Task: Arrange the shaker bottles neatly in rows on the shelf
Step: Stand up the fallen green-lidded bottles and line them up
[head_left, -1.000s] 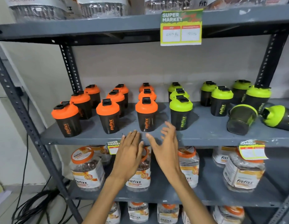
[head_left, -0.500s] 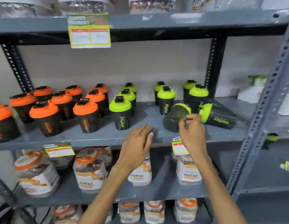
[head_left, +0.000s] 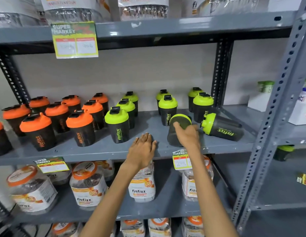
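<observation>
Head view: the grey shelf [head_left: 101, 152] carries upright orange-lidded shakers [head_left: 38, 131] on the left and green-lidded shakers [head_left: 117, 124] from the middle to the right, in loose rows running front to back. Two green ones are toppled near the right end: the nearer shaker [head_left: 174, 134] lies with its base toward the camera, and the far shaker [head_left: 223, 128] lies on its side just beside it, lid pointing left.

The right hand [head_left: 188, 135] is on the nearer shaker, fingers curled over its upper side and thumb reaching toward the lid; whether the grip is fully closed cannot be told from this angle. Half a second ago this hand was only at the shaker's rim with fingertips; now it covers more of the body. The left hand [head_left: 142, 151] lies open and flat, palm down, fingers together, on the front edge of the shelf between the front green shaker and the nearer toppled one. It rested there before as well, holding nothing.

The camera has swung slightly, so the price tag [head_left: 75, 40] on the upper shelf sits further right in view than before. Jars [head_left: 87, 185] stand on the shelf below.
</observation>
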Tool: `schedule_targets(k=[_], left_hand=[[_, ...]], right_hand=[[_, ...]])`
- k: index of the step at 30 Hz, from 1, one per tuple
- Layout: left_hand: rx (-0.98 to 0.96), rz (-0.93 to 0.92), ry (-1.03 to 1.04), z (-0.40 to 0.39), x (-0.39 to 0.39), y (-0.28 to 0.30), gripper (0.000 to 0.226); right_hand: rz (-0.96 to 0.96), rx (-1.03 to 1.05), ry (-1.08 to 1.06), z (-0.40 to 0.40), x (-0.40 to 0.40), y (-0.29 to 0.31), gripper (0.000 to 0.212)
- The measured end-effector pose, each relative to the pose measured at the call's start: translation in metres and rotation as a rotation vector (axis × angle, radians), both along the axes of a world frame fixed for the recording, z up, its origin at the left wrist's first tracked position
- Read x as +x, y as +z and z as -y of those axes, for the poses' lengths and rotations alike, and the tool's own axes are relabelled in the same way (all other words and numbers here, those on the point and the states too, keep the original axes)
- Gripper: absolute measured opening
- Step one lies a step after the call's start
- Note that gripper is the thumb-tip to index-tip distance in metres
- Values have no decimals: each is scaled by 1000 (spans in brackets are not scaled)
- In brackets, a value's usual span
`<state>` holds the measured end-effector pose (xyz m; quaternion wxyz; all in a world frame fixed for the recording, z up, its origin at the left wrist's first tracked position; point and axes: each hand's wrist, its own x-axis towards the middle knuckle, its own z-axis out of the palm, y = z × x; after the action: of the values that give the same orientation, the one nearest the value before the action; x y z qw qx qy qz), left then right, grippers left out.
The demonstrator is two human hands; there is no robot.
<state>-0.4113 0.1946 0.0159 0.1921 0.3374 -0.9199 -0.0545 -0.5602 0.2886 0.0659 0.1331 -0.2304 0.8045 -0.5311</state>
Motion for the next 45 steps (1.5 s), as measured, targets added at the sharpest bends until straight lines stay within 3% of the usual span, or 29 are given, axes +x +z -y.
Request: schedule_targets(k=[3, 7, 10, 13, 15, 22, 28, 30, 33, 36, 41, 45], left_hand=[[-28, -9, 7, 1, -1, -4, 48], [-56, -8, 10, 0, -1, -6, 48], [-80, -8, 19, 1, -2, -8, 49], [-102, -12, 21, 0, -2, -8, 49], [-117, -11, 23, -1, -2, -8, 50], [-155, -1, 43, -4, -1, -8, 61], [-150, 3, 44, -4, -1, -9, 52], [-147, 3, 52, -4, -1, -9, 52], [-107, 1, 59, -5, -2, -9, 52], [-49, -8, 64, -11, -9, -5, 52], [-9, -31, 98, -29, -34, 1, 54], [-68, 14, 150, -35, -40, -5, 59]], right_hand=[[99, -148, 51, -10, -6, -2, 100], [153, -391, 37, -18, -4, -5, 79], [11, -505, -24, -15, 4, -7, 97], [-292, -458, -97, -6, 16, -6, 95], [-374, -409, -109, 2, 20, -9, 95], [-410, -348, -91, 23, 18, -21, 92], [-368, -333, -6, 8, 18, -28, 98], [-427, -315, 54, -11, 14, -25, 88], [-803, -158, 54, -47, -7, -13, 63], [-1077, 149, -54, -68, -39, 3, 72], [-894, 701, -48, -67, -89, 16, 100], [-926, 790, -80, -64, -106, 9, 97]])
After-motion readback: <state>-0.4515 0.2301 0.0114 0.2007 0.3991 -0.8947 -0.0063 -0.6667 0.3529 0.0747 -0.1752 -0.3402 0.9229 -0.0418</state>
